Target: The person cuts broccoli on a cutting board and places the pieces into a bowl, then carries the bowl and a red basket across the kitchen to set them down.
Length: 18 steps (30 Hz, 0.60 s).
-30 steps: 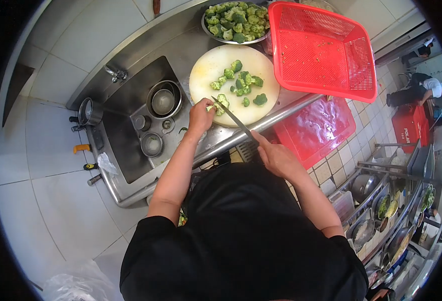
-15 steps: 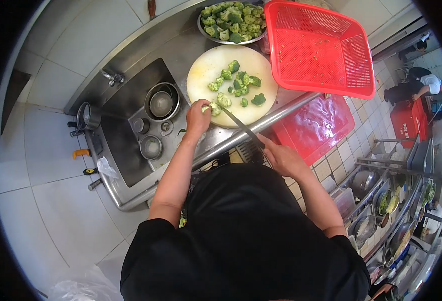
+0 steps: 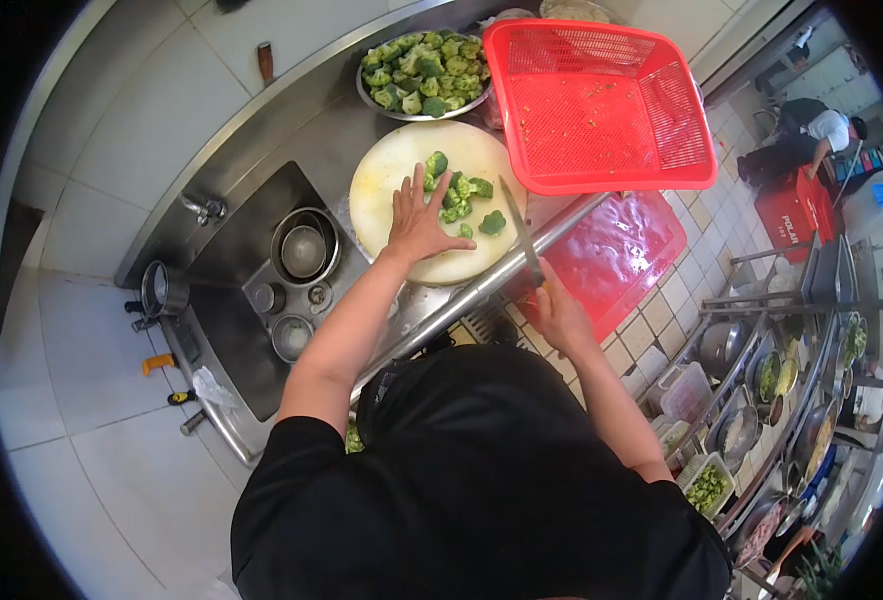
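My left hand (image 3: 423,222) is spread over the round white cutting board (image 3: 376,180), fingers apart beside several broccoli florets (image 3: 458,195). Some florets are partly covered by the hand. In my right hand (image 3: 563,312) is a knife (image 3: 522,226), its blade pointing up and away along the board's right edge, apart from the florets. Behind the board, a metal bowl (image 3: 363,96) is heaped with cut broccoli (image 3: 429,70).
A red plastic basket (image 3: 586,100) stands right of the board. Below it lies a red sheet or lid (image 3: 636,255). Left is a steel sink (image 3: 246,340) with several metal pots. Racks with pans (image 3: 741,430) line the right. Farther back, a person (image 3: 811,135) bends over a red box (image 3: 793,212).
My left hand has let go of a floret near the board's front edge and now spreads over the board. The knife has swung away to the right. The view has shifted slightly.
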Available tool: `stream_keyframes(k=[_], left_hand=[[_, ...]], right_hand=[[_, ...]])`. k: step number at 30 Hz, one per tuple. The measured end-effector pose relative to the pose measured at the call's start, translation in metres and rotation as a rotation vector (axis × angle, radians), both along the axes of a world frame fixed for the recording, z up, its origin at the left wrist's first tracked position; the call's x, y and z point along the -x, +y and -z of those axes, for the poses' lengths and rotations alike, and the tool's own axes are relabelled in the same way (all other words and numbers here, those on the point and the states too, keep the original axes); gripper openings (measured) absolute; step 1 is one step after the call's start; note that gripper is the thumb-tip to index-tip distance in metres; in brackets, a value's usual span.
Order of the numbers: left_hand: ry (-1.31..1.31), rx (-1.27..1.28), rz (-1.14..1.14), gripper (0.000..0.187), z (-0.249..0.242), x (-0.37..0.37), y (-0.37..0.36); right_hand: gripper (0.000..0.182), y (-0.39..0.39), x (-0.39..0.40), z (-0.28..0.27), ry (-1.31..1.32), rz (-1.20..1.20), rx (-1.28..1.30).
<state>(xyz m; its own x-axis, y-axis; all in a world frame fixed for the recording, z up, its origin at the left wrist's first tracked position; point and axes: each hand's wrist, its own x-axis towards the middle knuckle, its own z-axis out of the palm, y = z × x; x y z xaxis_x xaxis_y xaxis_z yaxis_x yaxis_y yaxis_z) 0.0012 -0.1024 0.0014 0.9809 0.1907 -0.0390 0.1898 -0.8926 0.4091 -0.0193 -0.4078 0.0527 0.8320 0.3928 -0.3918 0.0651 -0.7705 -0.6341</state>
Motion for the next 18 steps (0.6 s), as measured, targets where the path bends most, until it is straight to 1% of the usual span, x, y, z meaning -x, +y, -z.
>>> stream_keyframes(k=[1,3,4,5,7,8,9,11,12,13,15,16,18], left_hand=[[-0.007,-0.001,0.010,0.139,-0.002,-0.008,0.002],[0.095,-0.067,0.169,0.139,-0.008,-0.023,0.005],[0.068,-0.064,0.205,0.135,-0.001,-0.029,0.007],[0.063,-0.065,0.215,0.135,0.006,-0.035,0.010],[0.048,-0.005,0.289,0.125,0.015,-0.043,0.015],[0.001,0.015,0.271,0.109,0.020,-0.043,0.017],[-0.007,0.010,0.274,0.109,0.022,-0.043,0.020],[-0.018,0.000,0.292,0.097,0.025,-0.039,0.028],[-0.065,0.022,0.284,0.087,0.025,-0.037,0.031],[-0.071,0.018,0.285,0.087,0.025,-0.037,0.034],[-0.045,0.118,0.277,0.083,0.024,-0.040,0.037],[-0.055,0.143,0.260,0.078,0.022,-0.040,0.037],[-0.064,0.144,0.252,0.075,0.019,-0.039,0.035]], right_hand=[[0.057,0.008,0.001,0.003,-0.007,0.010,-0.001],[0.058,0.022,0.003,0.010,0.004,-0.033,-0.017],[0.057,0.027,0.004,0.019,-0.014,-0.050,-0.052],[0.057,0.030,0.005,0.026,-0.019,-0.040,-0.051],[0.058,0.039,0.005,0.031,-0.086,-0.088,-0.052],[0.059,0.041,0.004,0.032,-0.057,-0.103,-0.019],[0.059,0.044,0.003,0.033,-0.067,-0.100,-0.022],[0.060,0.049,0.006,0.038,-0.044,-0.114,-0.059],[0.060,0.051,0.007,0.038,-0.034,-0.114,-0.089],[0.060,0.053,0.008,0.041,-0.041,-0.114,-0.091],[0.060,0.060,0.007,0.044,-0.057,-0.105,-0.176],[0.061,0.062,0.005,0.036,0.093,-0.064,-0.172],[0.060,0.066,0.002,0.035,0.090,-0.072,-0.180]])
